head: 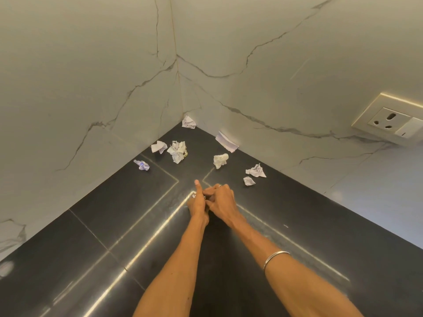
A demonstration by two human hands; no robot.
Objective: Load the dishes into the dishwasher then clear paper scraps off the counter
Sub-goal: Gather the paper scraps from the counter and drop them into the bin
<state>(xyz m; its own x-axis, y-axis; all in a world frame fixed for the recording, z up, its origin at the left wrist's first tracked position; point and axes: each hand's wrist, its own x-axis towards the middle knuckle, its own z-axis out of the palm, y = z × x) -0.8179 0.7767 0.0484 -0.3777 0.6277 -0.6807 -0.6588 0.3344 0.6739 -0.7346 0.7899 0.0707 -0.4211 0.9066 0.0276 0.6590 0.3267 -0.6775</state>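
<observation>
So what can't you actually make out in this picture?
Head view only:
- What the left hand and right hand pinch between them: the fingers cover all but a white speck.
- Writing on the crumpled white paper scraps: too small.
- The white wall socket: cut off by the right edge.
- Dishwasher and dishes: out of frame.

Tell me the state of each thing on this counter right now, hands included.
Left hand: forefinger out, touching the right hand.
Right hand: fingers curled; contents hidden.
Paper scraps: crumpled, scattered loose near the corner.
Flat scrap: leaning on the wall.
Counter: scraps not yet cleared.
Wall socket: nothing plugged in.
</observation>
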